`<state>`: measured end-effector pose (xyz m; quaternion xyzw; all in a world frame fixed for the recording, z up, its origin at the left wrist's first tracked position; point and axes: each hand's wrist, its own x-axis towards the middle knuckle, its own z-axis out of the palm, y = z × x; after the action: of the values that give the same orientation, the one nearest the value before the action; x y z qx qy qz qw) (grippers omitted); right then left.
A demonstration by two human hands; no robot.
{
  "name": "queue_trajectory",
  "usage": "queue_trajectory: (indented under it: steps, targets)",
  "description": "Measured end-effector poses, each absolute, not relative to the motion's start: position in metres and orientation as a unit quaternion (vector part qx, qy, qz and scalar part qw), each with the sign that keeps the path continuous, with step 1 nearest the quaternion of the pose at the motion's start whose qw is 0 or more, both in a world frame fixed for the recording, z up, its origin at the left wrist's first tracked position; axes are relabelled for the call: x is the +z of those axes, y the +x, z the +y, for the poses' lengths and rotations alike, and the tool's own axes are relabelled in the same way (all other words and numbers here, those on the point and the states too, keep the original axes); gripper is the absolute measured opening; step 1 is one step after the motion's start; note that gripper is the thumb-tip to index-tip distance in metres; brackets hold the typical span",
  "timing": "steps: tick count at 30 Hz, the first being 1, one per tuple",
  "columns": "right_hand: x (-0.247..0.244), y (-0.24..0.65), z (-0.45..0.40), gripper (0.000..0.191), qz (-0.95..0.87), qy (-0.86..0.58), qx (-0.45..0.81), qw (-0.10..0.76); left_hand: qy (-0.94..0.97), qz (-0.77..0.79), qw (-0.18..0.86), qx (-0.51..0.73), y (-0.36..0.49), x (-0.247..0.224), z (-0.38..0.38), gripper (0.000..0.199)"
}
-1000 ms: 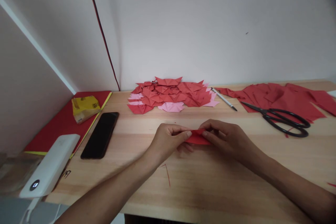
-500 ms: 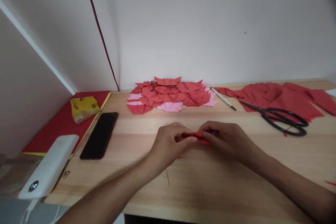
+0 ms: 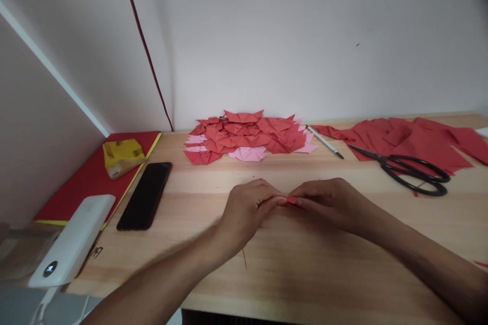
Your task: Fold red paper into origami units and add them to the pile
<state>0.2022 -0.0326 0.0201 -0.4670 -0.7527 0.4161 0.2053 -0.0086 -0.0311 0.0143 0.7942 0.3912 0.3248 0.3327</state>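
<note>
A small folded piece of red paper (image 3: 292, 200) is pinched between my two hands, just above the wooden table. My left hand (image 3: 251, 208) grips its left end with thumb and fingers closed. On the other end, the thumb and fingers of my right hand (image 3: 328, 203) press together. Much of the paper is hidden behind my fingers. Beyond my hands, against the wall, lies a pile of folded red and pink paper shapes (image 3: 247, 134) with pointed corners.
Black-handled scissors (image 3: 415, 170) rest partly on crumpled red paper (image 3: 404, 137) at the right. A white pen (image 3: 324, 142) lies beside the pile. On the left are a phone (image 3: 145, 195), a white power bank (image 3: 74, 241), a yellow packet (image 3: 124, 157) and a red folder (image 3: 64, 195).
My left fingers and thumb have closed in on the red paper, and less of it shows between my hands. Both hands stay in nearly the same place.
</note>
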Motion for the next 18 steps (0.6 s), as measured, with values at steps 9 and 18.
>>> queue_trajectory:
  steps: [9, 18]
  targets:
    - [0.0244, 0.2033, -0.0314, 0.031, -0.749, -0.469, 0.435, 0.174, 0.815, 0.387, 0.306, 0.305, -0.0085, 0.0116, -0.032, 0.018]
    - [0.0233, 0.2058, -0.0288, 0.035, -0.765, -0.458, 0.424, 0.16, 0.804, 0.419, 0.292, 0.305, -0.0076, 0.0146, -0.0333, 0.015]
